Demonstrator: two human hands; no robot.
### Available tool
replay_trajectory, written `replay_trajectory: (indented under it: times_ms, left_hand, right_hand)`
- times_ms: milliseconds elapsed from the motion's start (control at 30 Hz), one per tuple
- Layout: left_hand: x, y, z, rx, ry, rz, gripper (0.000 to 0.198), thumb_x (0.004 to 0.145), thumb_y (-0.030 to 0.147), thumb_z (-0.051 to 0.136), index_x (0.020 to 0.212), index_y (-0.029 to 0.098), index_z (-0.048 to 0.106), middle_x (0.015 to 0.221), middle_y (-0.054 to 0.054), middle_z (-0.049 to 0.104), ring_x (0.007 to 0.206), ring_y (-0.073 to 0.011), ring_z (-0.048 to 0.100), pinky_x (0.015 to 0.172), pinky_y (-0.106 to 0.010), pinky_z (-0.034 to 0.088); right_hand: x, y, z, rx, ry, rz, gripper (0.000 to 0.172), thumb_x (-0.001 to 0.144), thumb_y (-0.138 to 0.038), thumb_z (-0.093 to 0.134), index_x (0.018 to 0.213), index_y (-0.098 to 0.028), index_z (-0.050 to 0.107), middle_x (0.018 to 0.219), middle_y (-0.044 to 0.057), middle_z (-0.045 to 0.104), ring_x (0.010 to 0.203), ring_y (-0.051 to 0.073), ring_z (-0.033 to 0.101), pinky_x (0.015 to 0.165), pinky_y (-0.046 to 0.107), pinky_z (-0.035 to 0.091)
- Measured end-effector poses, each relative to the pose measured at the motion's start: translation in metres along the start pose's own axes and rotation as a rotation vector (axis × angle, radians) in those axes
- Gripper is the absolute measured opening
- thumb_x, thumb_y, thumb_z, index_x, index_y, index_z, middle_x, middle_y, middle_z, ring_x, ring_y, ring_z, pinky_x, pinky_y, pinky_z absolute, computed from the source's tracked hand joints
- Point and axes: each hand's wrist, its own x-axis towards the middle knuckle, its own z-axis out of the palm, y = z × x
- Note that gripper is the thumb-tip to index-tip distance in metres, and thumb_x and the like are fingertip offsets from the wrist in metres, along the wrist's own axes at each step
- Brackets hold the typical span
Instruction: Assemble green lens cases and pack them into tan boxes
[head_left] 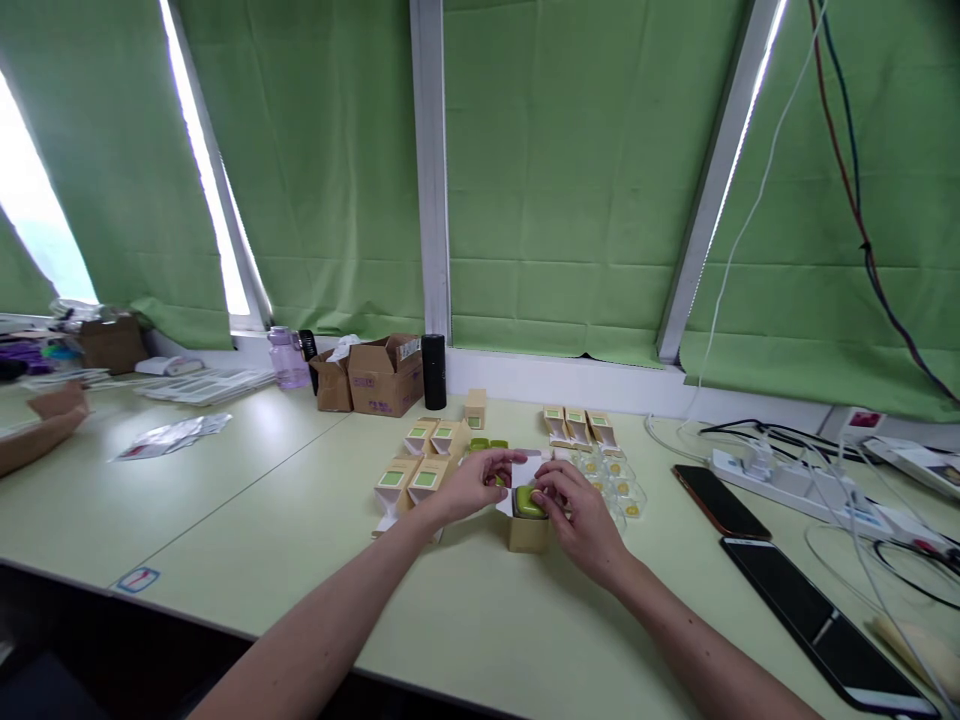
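In the head view, a small open cardboard box [529, 537] stands upright on the table in front of me. A rounded green-topped container [529, 502] sits in its mouth. The thumb and fingers of my right hand [576, 512] are closed on the container's right side. My left hand [480, 482] is curled at the box's raised white flap, its thumb and index finger on the flap's left side. Several open boxes with green labels [426, 478] lie to the left. Clear plastic trays with yellow spots [619, 488] are beyond my right hand, and more green containers [487, 444] are partly hidden behind my left.
Further back stand three more open boxes [576, 424], a closed box [475, 408], a black bottle [433, 372] and a brown carton [386, 378]. A phone [721, 502], a tablet-like device [814, 610] and a power strip [795, 485] lie right. Another person's arm [45, 428] reaches in from the left.
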Motion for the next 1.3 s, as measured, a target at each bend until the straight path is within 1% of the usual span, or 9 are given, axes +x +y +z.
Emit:
replay_trajectory:
  times_ms: [167, 333, 567, 667, 767, 900, 1067, 1167, 1300]
  left_hand:
    - [-0.001, 0.0, 0.0, -0.008, 0.006, 0.012, 0.063, 0.063, 0.007, 0.068, 0.126, 0.013, 0.069, 0.109, -0.012, 0.068, 0.091, -0.0183, 0.059, 0.072, -0.028, 0.046]
    - [-0.001, 0.001, 0.0, -0.015, 0.002, 0.001, 0.064, 0.063, 0.007, 0.069, 0.127, 0.014, 0.069, 0.112, -0.012, 0.067, 0.091, -0.0176, 0.058, 0.07, -0.027, 0.045]
    - [-0.002, 0.002, 0.0, -0.006, -0.005, 0.01, 0.064, 0.064, 0.008, 0.07, 0.128, 0.014, 0.069, 0.108, -0.012, 0.068, 0.092, -0.0193, 0.059, 0.072, -0.029, 0.046]
    - [-0.002, 0.002, 0.0, -0.008, -0.016, 0.012, 0.064, 0.064, 0.009, 0.07, 0.128, 0.014, 0.068, 0.112, -0.013, 0.068, 0.094, -0.0207, 0.06, 0.074, -0.03, 0.047]
    - [-0.002, 0.003, 0.0, -0.009, -0.019, 0.017, 0.064, 0.064, 0.009, 0.069, 0.127, 0.014, 0.068, 0.115, -0.013, 0.068, 0.096, -0.0208, 0.06, 0.074, -0.03, 0.047]
    - [-0.002, 0.005, 0.0, -0.004, -0.021, 0.01, 0.063, 0.066, 0.009, 0.069, 0.128, 0.013, 0.068, 0.113, -0.013, 0.068, 0.094, -0.0201, 0.06, 0.074, -0.029, 0.046]
    - [-0.004, 0.011, 0.0, -0.024, -0.025, 0.006, 0.06, 0.067, 0.012, 0.072, 0.127, 0.014, 0.068, 0.1, -0.008, 0.067, 0.09, -0.018, 0.059, 0.077, -0.029, 0.045]
    - [-0.004, 0.012, 0.001, -0.062, -0.013, -0.022, 0.055, 0.069, 0.013, 0.071, 0.124, 0.013, 0.069, 0.09, -0.005, 0.065, 0.085, -0.0164, 0.057, 0.074, -0.028, 0.042]
    - [-0.002, 0.01, 0.002, -0.13, 0.007, -0.048, 0.049, 0.069, 0.014, 0.068, 0.118, 0.015, 0.072, 0.093, -0.006, 0.068, 0.089, -0.0177, 0.059, 0.077, -0.028, 0.043]
  right_hand:
    - [-0.001, 0.003, 0.005, -0.003, 0.048, 0.023, 0.018, 0.101, -0.031, 0.055, 0.091, -0.023, 0.067, 0.103, 0.007, 0.057, 0.078, 0.018, 0.061, 0.069, 0.033, 0.054]
    - [-0.002, 0.002, 0.008, -0.04, 0.083, 0.05, 0.017, 0.096, -0.028, 0.06, 0.085, -0.023, 0.071, 0.094, 0.006, 0.058, 0.08, 0.021, 0.062, 0.072, 0.035, 0.055]
    - [0.0, 0.002, 0.009, -0.016, 0.066, 0.098, 0.017, 0.09, -0.021, 0.064, 0.079, -0.023, 0.076, 0.091, 0.006, 0.059, 0.082, 0.021, 0.062, 0.075, 0.037, 0.055]
    - [0.0, 0.003, 0.008, -0.009, 0.047, 0.11, 0.018, 0.09, -0.02, 0.063, 0.079, -0.024, 0.077, 0.091, 0.006, 0.06, 0.081, 0.021, 0.062, 0.074, 0.037, 0.055]
    - [0.0, 0.002, 0.008, -0.017, 0.05, 0.105, 0.019, 0.089, -0.02, 0.062, 0.077, -0.024, 0.076, 0.091, 0.006, 0.06, 0.08, 0.021, 0.062, 0.073, 0.037, 0.055]
    - [-0.001, 0.002, 0.009, -0.014, 0.07, 0.088, 0.018, 0.09, -0.02, 0.062, 0.077, -0.023, 0.075, 0.091, 0.006, 0.061, 0.079, 0.021, 0.062, 0.071, 0.037, 0.055]
    - [0.0, 0.006, 0.01, 0.022, 0.148, 0.096, 0.02, 0.095, -0.027, 0.059, 0.081, -0.022, 0.073, 0.091, 0.008, 0.062, 0.075, 0.021, 0.061, 0.064, 0.035, 0.053]
    - [0.001, 0.012, 0.009, 0.074, 0.221, 0.125, 0.025, 0.099, -0.036, 0.056, 0.087, -0.022, 0.073, 0.095, 0.009, 0.064, 0.077, 0.022, 0.063, 0.064, 0.034, 0.055]
    - [0.002, 0.023, 0.008, 0.12, 0.303, 0.15, 0.028, 0.1, -0.041, 0.053, 0.092, -0.023, 0.073, 0.094, 0.01, 0.067, 0.075, 0.022, 0.062, 0.06, 0.033, 0.054]
